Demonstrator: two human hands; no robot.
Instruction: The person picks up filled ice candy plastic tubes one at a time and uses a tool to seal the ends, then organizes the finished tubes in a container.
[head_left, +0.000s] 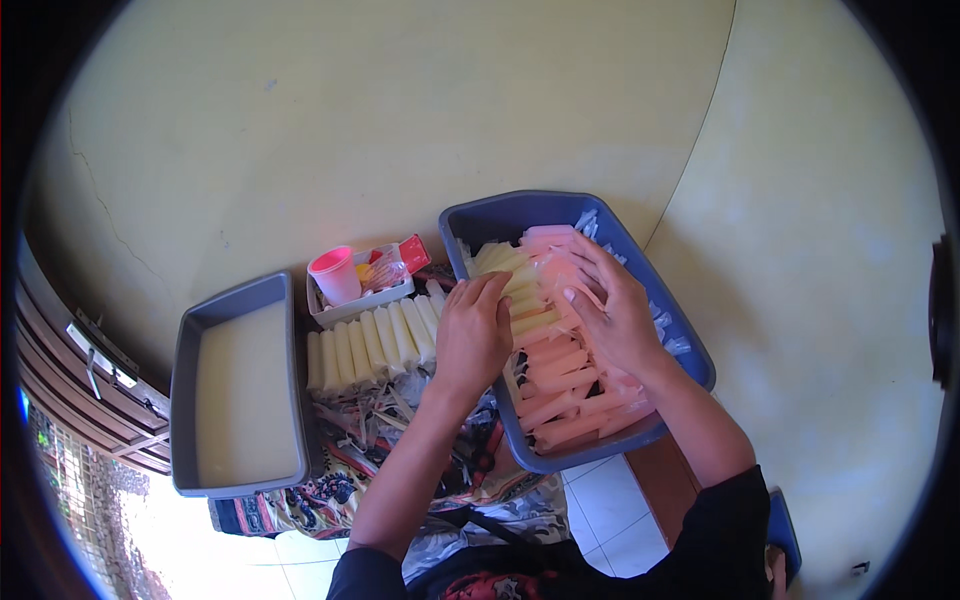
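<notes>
My left hand (476, 328) is over the left rim of a blue-grey tub (690, 362), fingers stretched out beside pale yellow filled plastic tubes (525, 296); I see nothing in its grip. Inside the same tub, my right hand (618, 308) lies over pink filled tubes (562, 375), its thumb apart from the curved fingers. The palm side is hidden, and no tube is plainly gripped. Yellow tubes lie at the tub's far left, pink ones along its middle and near end. To the left of my left hand, more pale yellow tubes (366, 345) lie side by side in a row.
A grey basin (292, 400) of milky liquid stands at the left. Behind the row, a white tray (375, 300) holds a pink cup (335, 275) and small items. Empty clear bags (385, 405) lie on a patterned cloth (320, 505). Walls close in behind and right.
</notes>
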